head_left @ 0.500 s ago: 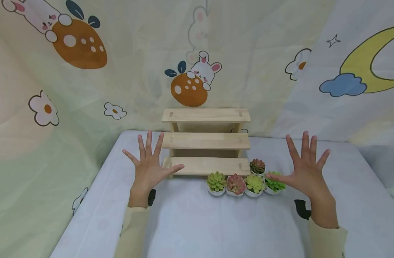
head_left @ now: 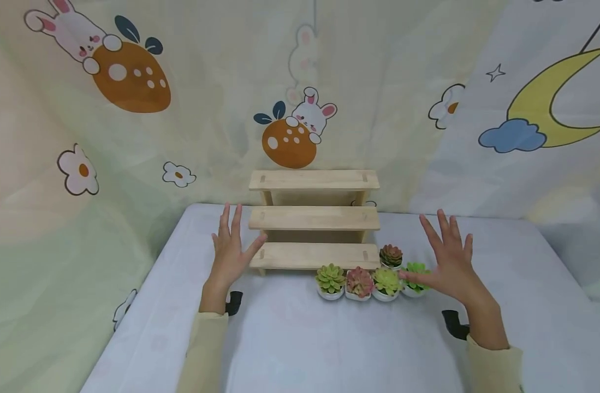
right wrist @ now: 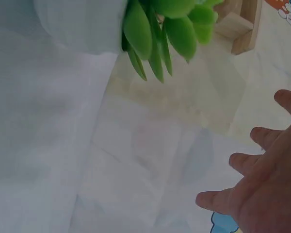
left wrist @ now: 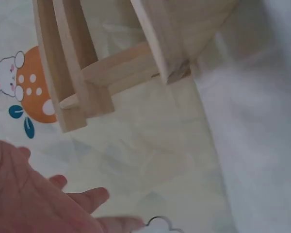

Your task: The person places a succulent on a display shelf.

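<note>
A three-step wooden shelf (head_left: 314, 218) stands at the back of the table. By its lower right corner are several small potted succulents: a yellow-green one (head_left: 330, 279), a pink one (head_left: 359, 283), a lime one (head_left: 386, 281), a dark red one (head_left: 391, 256) behind, and a bright green one (head_left: 415, 277). My left hand (head_left: 228, 256) is raised at the shelf's left side, fingers spread, holding nothing. My right hand (head_left: 452, 267) is held up right of the pots, fingers spread; its thumb overlaps the bright green succulent in the head view. In the right wrist view that plant's leaves (right wrist: 179, 34) appear near the top.
A white cloth covers the table (head_left: 290, 338). Behind it hangs a printed fabric backdrop (head_left: 206, 109) with rabbits, flowers and a moon. Black bands (head_left: 234, 303) show at both wrists.
Both hands have turned somewhat and shifted inward. The right hand has moved left toward the succulents. The head view has tilted up slightly; shelf and pots have stayed put.
</note>
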`<state>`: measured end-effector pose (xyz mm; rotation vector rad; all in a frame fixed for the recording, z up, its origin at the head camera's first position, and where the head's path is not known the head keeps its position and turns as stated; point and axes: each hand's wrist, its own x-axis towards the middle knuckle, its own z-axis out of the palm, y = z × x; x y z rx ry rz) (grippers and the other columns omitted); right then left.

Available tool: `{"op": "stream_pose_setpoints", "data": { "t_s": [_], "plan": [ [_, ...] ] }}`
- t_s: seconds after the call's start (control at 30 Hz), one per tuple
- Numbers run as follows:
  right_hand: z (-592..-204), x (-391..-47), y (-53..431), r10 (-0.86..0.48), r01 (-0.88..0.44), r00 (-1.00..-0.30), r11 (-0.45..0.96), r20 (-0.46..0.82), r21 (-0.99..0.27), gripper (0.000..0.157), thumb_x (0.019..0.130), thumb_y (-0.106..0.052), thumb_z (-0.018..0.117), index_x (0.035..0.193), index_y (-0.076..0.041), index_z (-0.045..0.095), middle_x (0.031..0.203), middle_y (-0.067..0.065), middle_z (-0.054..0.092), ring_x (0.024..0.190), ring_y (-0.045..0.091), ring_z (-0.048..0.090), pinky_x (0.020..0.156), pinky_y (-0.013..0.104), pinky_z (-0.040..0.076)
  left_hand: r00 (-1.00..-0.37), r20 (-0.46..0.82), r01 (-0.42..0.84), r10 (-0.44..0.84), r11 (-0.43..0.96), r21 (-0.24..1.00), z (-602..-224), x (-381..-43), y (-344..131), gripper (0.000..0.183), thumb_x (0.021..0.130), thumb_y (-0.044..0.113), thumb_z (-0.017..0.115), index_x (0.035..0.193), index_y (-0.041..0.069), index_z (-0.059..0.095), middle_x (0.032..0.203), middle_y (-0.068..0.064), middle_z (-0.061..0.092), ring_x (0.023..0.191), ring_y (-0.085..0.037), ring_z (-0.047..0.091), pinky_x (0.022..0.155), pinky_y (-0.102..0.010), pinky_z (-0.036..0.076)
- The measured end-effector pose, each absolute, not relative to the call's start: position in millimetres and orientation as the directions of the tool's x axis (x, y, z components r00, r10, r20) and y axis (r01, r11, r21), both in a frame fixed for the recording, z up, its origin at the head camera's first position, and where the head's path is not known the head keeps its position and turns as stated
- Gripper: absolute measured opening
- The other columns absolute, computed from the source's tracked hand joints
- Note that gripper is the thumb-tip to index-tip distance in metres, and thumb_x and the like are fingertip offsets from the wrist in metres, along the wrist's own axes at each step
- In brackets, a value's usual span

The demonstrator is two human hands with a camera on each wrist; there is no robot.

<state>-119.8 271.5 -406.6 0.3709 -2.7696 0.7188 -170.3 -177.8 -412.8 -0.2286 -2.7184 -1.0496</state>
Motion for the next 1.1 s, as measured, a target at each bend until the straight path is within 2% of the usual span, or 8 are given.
{"op": "stream_pose_setpoints", "data": {
  "t_s": [0.07, 0.17, 0.27, 0.37, 0.6, 0.87, 0.97, 1.1],
  "plan": [
    [-411, -116, 273, -0.171, -0.295, -0.943, 0.824, 0.284, -0.483, 0.126, 0.065, -0.048, 0.086, 0.158, -0.022, 0.006, 0.162, 0.019, -0.004, 0.146, 0.046, -0.01, 0.104, 0.075, -0.01, -0.972, 0.23, 0.214, 0.051, 0.606, 0.766, -420, -175, -178, 0.087, 0.097, 0.047, 0.056, 0.156, 0.034, -0.006, 0.162, -0.004, -0.013, 0.147, -0.042, 0.003, 0.109, -0.07, 0.01],
    [-417, -109, 276, -0.141, -0.252, -0.963, 0.779, 0.231, -0.574, 0.122, 0.068, -0.04, 0.087, 0.158, -0.016, 0.008, 0.161, 0.024, 0.004, 0.145, 0.05, -0.002, 0.102, 0.078, 0.004, -0.988, 0.153, 0.148, 0.02, 0.394, 0.907, -420, -176, -174, 0.076, 0.103, 0.038, 0.046, 0.157, 0.021, -0.003, 0.16, -0.016, -0.006, 0.143, -0.046, 0.017, 0.11, -0.062, 0.025],
    [-423, -100, 279, -0.101, -0.175, -0.984, 0.738, 0.149, -0.651, 0.119, 0.071, -0.032, 0.087, 0.157, -0.012, 0.008, 0.159, 0.027, 0.007, 0.142, 0.054, 0.008, 0.096, 0.08, 0.018, -0.997, 0.08, 0.075, -0.012, 0.227, 0.971, -427, -180, -170, 0.068, 0.105, 0.034, 0.04, 0.157, 0.01, 0.002, 0.158, -0.023, 0.006, 0.137, -0.048, 0.031, 0.111, -0.057, 0.028],
    [-429, -92, 281, -0.064, -0.088, -0.996, 0.719, 0.06, -0.689, 0.118, 0.073, -0.029, 0.086, 0.157, -0.008, 0.006, 0.157, 0.031, 0.01, 0.137, 0.057, 0.018, 0.093, 0.077, 0.027, -0.999, 0.043, 0.039, -0.022, 0.148, 0.988, -443, -187, -171, 0.064, 0.106, 0.036, 0.037, 0.157, 0.011, 0.007, 0.155, -0.025, 0.019, 0.132, -0.047, 0.041, 0.111, -0.055, 0.028],
    [-441, -85, 282, -0.048, 0.022, -0.996, 0.682, -0.076, -0.731, 0.107, 0.078, -0.027, 0.083, 0.151, 0.006, 0.013, 0.147, 0.037, 0.026, 0.124, 0.056, 0.04, 0.093, 0.059, 0.045, -1.0, 0.0, -0.003, -0.024, 0.131, 0.991, -455, -193, -171, 0.052, 0.106, 0.028, 0.04, 0.147, -0.002, 0.032, 0.143, -0.027, 0.044, 0.132, -0.04, 0.044, 0.114, -0.05, 0.026],
    [-447, -86, 279, -0.041, 0.046, -0.993, 0.708, -0.107, -0.704, 0.088, 0.08, -0.028, 0.082, 0.141, 0.01, 0.031, 0.135, 0.036, 0.043, 0.106, 0.044, 0.059, 0.081, 0.043, 0.054, -0.996, -0.05, -0.035, 0.068, 0.205, 0.978, -458, -197, -176, 0.048, 0.096, 0.003, 0.055, 0.141, -0.006, 0.042, 0.145, -0.025, 0.043, 0.141, -0.037, 0.033, 0.116, -0.046, 0.024],
    [-450, -86, 277, -0.029, 0.052, -0.994, 0.715, -0.104, -0.697, 0.082, 0.082, -0.026, 0.08, 0.138, 0.012, 0.034, 0.132, 0.037, 0.045, 0.102, 0.041, 0.062, 0.079, 0.041, 0.055, -0.994, -0.067, -0.044, 0.088, 0.244, 0.969, -457, -197, -178, 0.048, 0.094, -0.001, 0.058, 0.14, -0.007, 0.044, 0.144, -0.026, 0.044, 0.136, -0.039, 0.039, 0.111, -0.047, 0.033],
    [-449, -86, 274, 0.004, 0.075, -0.994, 0.726, -0.105, -0.683, 0.081, 0.083, -0.028, 0.079, 0.137, 0.013, 0.034, 0.131, 0.038, 0.045, 0.1, 0.04, 0.061, 0.076, 0.04, 0.055, -0.992, -0.108, -0.086, 0.071, 0.259, 0.962, -458, -197, -179, 0.044, 0.093, 0.002, 0.061, 0.135, -0.007, 0.05, 0.141, -0.025, 0.047, 0.123, -0.04, 0.052, 0.093, -0.035, 0.049]
  ]
}}
